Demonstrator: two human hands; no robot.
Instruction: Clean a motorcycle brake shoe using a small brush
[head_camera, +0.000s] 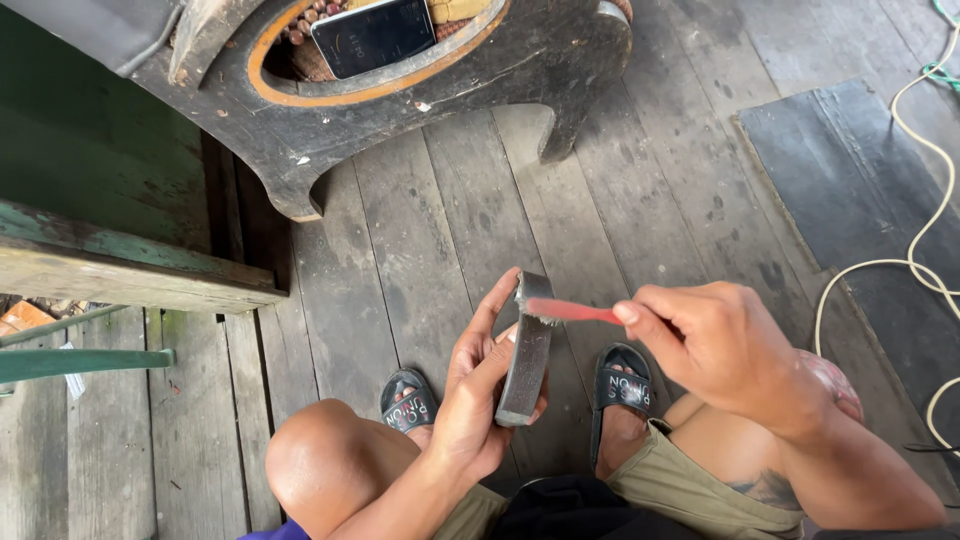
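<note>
Left hand (478, 395) grips grey block (527, 350) on edge, fingers wrapped behind, thumb along front. Right hand (715, 345) pinches red brush (570, 311) handle; bristle end touches block's top edge at 9 o'clock from hand. Block sits mid-frame, above knees. Black sandals (620, 385) on plank floor (430, 230) below hands. Dark wooden stool (400, 110) at 12 o'clock, phone (373, 35) resting on it. White cord (925, 260) at 3 o'clock. Green bench (110, 230) at 10 o'clock.

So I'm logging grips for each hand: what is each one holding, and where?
The left hand grips a flat dark metal piece along its lower side. The right hand pinches a red toothbrush by its handle end.
</note>
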